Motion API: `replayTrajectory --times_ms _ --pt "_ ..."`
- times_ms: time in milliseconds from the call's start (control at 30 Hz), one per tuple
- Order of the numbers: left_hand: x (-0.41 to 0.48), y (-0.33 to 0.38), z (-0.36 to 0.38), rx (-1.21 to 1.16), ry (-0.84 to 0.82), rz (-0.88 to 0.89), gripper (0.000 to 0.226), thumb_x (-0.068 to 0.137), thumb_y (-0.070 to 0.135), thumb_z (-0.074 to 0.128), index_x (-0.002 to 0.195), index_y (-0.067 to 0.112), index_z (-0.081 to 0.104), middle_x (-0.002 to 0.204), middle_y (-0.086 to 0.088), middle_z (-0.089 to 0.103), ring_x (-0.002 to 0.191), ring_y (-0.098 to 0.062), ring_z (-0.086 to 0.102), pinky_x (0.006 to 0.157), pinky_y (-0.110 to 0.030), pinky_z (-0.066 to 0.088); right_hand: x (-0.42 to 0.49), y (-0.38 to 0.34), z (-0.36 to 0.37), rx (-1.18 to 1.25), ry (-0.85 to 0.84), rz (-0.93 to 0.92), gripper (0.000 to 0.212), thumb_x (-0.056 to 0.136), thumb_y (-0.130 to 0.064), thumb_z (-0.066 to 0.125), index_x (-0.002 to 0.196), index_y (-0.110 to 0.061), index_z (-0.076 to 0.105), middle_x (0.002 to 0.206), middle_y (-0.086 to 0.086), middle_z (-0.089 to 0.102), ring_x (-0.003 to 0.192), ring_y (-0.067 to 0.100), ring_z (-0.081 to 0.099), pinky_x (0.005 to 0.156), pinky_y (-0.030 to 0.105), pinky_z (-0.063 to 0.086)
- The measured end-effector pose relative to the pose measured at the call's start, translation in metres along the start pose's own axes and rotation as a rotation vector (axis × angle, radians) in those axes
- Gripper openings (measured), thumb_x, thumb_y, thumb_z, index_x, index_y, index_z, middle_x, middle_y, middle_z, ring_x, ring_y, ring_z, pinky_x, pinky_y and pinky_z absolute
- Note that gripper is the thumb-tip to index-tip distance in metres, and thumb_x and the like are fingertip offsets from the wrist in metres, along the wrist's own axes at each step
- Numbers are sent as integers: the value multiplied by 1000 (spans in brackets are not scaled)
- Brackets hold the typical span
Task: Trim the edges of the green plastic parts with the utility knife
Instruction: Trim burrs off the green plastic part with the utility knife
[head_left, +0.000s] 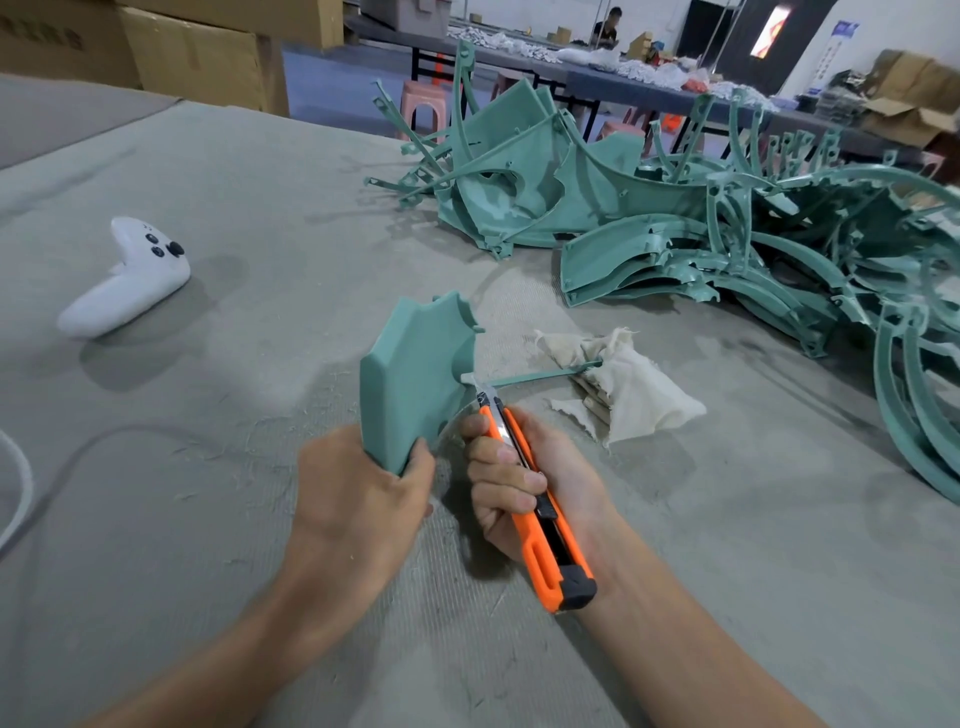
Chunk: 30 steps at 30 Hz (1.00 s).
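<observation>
My left hand (358, 488) grips the lower end of a green plastic part (415, 374), holding it upright above the table. My right hand (530, 483) holds an orange utility knife (540, 514), fingers curled round its handle. The blade tip (470, 380) touches the part's right edge, where a thin green strip (545, 373) sticks out to the right. A large pile of green plastic parts (675, 218) lies on the table at the back right.
A crumpled cream cloth (623, 384) lies just right of the knife. A white game controller (124, 280) rests on the grey felt table (234, 208) at left. Cardboard boxes (197, 47) stand at the back left. A person sits at a far table.
</observation>
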<state>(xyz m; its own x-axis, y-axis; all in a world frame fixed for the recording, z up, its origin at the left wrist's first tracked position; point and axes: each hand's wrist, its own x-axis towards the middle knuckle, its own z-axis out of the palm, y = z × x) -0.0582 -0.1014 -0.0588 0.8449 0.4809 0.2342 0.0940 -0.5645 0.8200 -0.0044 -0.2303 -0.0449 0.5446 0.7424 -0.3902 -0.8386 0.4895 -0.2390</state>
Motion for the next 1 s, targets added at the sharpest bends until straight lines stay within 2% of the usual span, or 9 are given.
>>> replayTrajectory --times_ms 100,200,267,333,367,500,600,733,1000 --pt "0 -1 -1 -15 -25 -31 41 85 14 63 50 19 42 31 6 50 35 8 53 38 -9 36 -2 0 1 -12 -14 -9 50 103 -38 31 73 -4 53 43 3 43 23 10 37 26 19 27" --pt "0 2 -2 -145 -11 -119 35 85 12 65 54 18 48 42 -1 61 39 -1 60 33 -12 37 -2 -1 5 -77 6 -39 52 103 -41 31 72 -5 52 43 2 42 23 8 35 24 18 25" --pt "2 4 -3 -292 18 -200 23 83 8 67 62 11 57 54 -8 67 43 -10 65 41 -35 54 -4 -6 8 -258 105 -128 51 103 -45 31 73 -8 51 43 0 41 23 8 32 25 16 23" --pt "4 6 -5 -411 37 -281 19 80 3 67 63 10 62 60 -10 69 47 -17 68 51 -60 54 -10 -12 8 -512 256 -275 51 103 -49 33 76 -10 52 46 1 41 25 10 32 28 16 25" --pt "5 6 -7 -446 34 -310 21 80 2 68 62 12 62 60 -8 69 49 -19 69 53 -63 53 -13 -15 8 -652 340 -355 52 102 -52 35 78 -10 54 48 1 42 28 11 33 30 17 28" --pt "5 5 -10 -489 16 -312 25 80 -1 68 62 16 62 62 -3 69 50 -20 69 46 -50 57 -21 -17 1 -1534 633 -688 55 97 -59 39 78 -12 60 54 -4 49 45 15 45 47 32 40" --pt "3 6 -9 -458 12 -297 22 80 2 68 65 18 62 63 1 71 50 -19 69 49 -55 56 -19 -9 -4 -2045 718 -771 51 93 -66 36 73 -21 48 67 -1 55 69 25 54 63 40 42" --pt "2 7 -8 -426 10 -274 17 81 4 68 68 15 64 65 -10 71 52 -18 70 50 -60 54 -14 0 -7 -2216 732 -775 49 94 -69 33 78 -24 43 77 5 61 76 30 56 64 41 42" --pt "-1 11 -10 -294 -17 -233 9 85 11 67 78 13 62 74 -5 71 46 -12 67 48 -45 55 -13 0 -7 -2213 718 -785 50 94 -69 31 69 -26 31 71 3 55 69 30 54 58 39 36"
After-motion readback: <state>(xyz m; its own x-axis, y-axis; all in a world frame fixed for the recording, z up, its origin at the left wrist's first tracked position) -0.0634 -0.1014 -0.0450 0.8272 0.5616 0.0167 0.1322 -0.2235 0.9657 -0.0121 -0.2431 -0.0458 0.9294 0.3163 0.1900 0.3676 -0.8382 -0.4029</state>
